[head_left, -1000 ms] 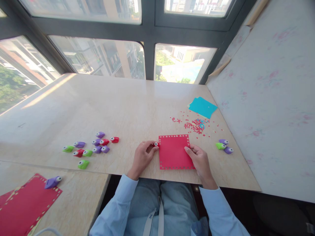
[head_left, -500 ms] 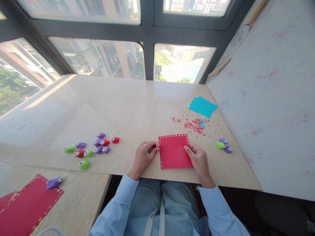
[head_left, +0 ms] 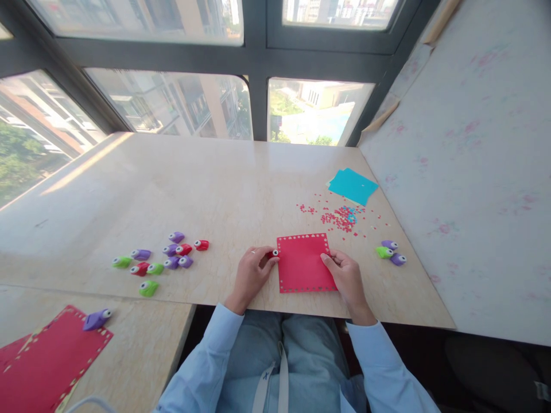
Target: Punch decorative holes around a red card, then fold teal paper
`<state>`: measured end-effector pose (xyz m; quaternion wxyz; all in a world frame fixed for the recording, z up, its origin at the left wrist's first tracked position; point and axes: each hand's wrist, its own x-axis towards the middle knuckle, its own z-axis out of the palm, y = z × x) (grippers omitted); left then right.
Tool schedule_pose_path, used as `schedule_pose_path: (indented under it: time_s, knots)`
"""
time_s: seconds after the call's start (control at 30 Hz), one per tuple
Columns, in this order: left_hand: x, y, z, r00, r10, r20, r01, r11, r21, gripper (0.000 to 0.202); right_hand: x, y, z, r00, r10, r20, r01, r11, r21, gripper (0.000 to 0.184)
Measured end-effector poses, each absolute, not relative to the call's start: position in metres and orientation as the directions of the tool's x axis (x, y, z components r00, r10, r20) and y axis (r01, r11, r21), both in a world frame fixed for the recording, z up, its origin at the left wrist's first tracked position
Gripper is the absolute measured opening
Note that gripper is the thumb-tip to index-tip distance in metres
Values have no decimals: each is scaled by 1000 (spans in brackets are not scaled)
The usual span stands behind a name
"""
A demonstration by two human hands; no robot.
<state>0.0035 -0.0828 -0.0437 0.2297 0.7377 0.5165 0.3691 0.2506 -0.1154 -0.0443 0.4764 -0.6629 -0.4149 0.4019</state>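
Note:
A red sheet of paper (head_left: 302, 265) lies in front of me, with small punched holes along its top and bottom edges and partly down its sides. At its left edge my left hand (head_left: 255, 274) pinches a small red craft punch (head_left: 274, 253) with a white round button. The punch sits on the paper's edge, mostly covered by my fingers. My right hand (head_left: 345, 276) grips the sheet's right edge, thumb on top and fingers beneath.
Several purple, red and green craft punches (head_left: 171, 263) lie to the left. Red and blue punched bits (head_left: 340, 218) are scattered ahead, near blue sheets (head_left: 353, 186). Three punches (head_left: 391, 252) sit at right. More red sheets (head_left: 51, 367), with a purple punch (head_left: 97, 320), lie lower left.
The view has shifted slightly. The red sheet's lower edge appears a little higher; both hands keep their holds on the punch and the paper.

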Motion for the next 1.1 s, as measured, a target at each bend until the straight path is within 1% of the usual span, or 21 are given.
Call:
schedule_pose_path:
  time_s: [0.13,0.33,0.57,0.7,0.8,1.0,1.1]
  knots:
    - [3,-82,-46,168,948,271,573,-317,755,17,252,-116,-44,317,937,-143,157,-200,-967,42]
    - [3,-82,-46,150,957,248,545,-290,787,17,252,-116,-45,320,932,-170,129,-221,-967,46]
    - [3,-81,-46,137,966,221,544,-260,798,18,251,-116,-41,283,937,-203,64,-230,-971,41]
    - [3,-81,-45,139,965,222,556,-261,789,18,251,-117,-40,263,940,-219,38,-237,-971,41]
    - [3,-82,-44,142,964,227,560,-267,784,17,252,-117,-40,275,937,-215,56,-238,-970,42]
    - [3,-82,-45,131,967,218,528,-254,810,16,250,-117,-39,302,938,-168,161,-224,-961,42]
    - [3,-82,-45,122,970,209,525,-242,816,16,250,-117,-39,297,942,-154,184,-215,-959,43]
